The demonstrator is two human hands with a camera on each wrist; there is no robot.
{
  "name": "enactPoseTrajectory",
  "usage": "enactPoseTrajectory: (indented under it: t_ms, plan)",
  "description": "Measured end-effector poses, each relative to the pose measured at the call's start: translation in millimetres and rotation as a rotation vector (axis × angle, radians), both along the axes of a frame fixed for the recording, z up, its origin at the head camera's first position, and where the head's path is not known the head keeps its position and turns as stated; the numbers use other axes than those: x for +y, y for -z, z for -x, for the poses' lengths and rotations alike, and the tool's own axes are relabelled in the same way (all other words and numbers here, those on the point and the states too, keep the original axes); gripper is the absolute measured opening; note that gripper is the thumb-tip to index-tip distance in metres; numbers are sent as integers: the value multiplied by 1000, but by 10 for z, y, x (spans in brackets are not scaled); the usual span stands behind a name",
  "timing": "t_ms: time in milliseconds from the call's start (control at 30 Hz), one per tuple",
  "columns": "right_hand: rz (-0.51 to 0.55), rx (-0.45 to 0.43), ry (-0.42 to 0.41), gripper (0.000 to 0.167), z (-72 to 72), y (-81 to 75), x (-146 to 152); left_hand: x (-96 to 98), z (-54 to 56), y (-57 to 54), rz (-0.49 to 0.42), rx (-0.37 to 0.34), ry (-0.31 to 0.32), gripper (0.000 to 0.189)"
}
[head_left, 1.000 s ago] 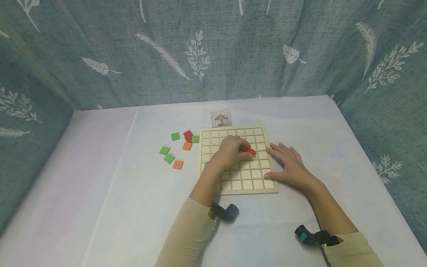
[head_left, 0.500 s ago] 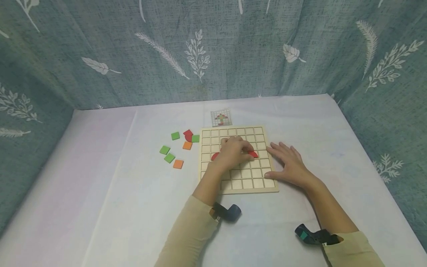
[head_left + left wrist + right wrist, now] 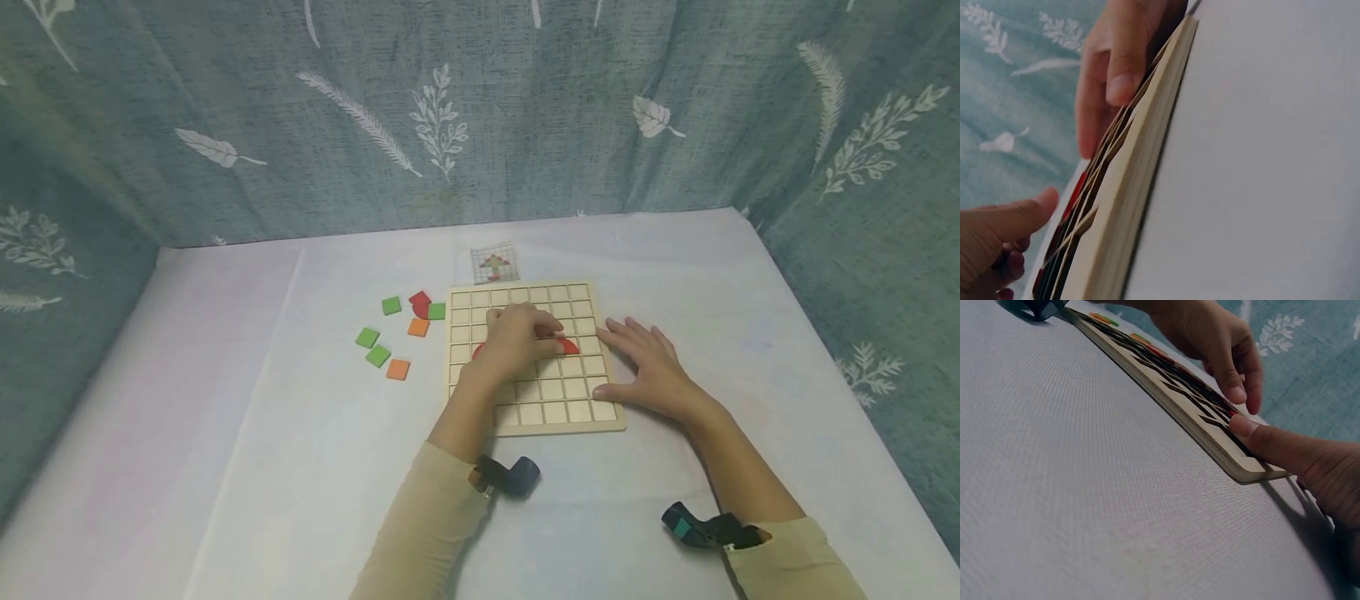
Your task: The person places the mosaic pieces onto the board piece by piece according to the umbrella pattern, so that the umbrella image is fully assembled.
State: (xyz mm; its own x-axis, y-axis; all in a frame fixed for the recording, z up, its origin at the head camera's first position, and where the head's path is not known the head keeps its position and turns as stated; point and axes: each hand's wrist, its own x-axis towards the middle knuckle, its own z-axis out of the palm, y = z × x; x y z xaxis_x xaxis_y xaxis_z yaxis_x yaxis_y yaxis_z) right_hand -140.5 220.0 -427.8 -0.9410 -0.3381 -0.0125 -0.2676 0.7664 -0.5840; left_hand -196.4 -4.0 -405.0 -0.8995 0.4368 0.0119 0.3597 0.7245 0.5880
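A wooden grid board (image 3: 555,414) lies on the white table. My left hand (image 3: 513,340) is over its middle, thumb and fingertips right at a rounded red piece (image 3: 572,347) in a cell on the right side. In the left wrist view, a gap shows between that hand's thumb and fingers (image 3: 1016,225), with nothing pinched. Part of another red piece (image 3: 477,350) shows at the left of my wrist; my hand hides cells beneath it. My right hand (image 3: 652,371) rests spread at the board's right side, its thumb (image 3: 1246,427) on the rim.
Left of the board lie several green square tiles (image 3: 367,337), two orange tiles (image 3: 398,369) and red pieces (image 3: 420,307) close together. Behind the board is a small pattern card (image 3: 495,263) with a grid and a coloured figure. A patterned curtain (image 3: 525,125) hangs behind.
The rounded red piece, earlier tilted in my left fingers, now lies flat in its cell. My left fingers have loosened from it and drawn slightly left. My right hand has stayed put.
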Motion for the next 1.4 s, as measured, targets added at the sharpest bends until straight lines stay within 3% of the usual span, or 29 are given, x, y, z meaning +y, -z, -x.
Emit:
enactPoseTrajectory:
  t_ms: [267, 533, 733, 967, 1200, 1400]
  plan:
    - [-12, 8, 9, 89, -5, 12, -30, -153, 43, -1, -21, 67, -168, 27]
    - [2, 4, 9, 89, -12, 7, -70, -221, 125, 5, 69, 123, -286, 26]
    - [-4, 10, 12, 90, -8, -6, -63, -243, 145, 6, 69, 104, -300, 23]
    - [-7, 12, 11, 89, -2, -9, -53, -236, 169, 17, 33, 61, -261, 23]
    - [-8, 9, 9, 89, -1, -24, -45, -247, 144, 1, 85, 91, -259, 25]
    - [-10, -2, 13, 89, -8, -14, -26, -313, 98, -2, 72, 88, -280, 26]
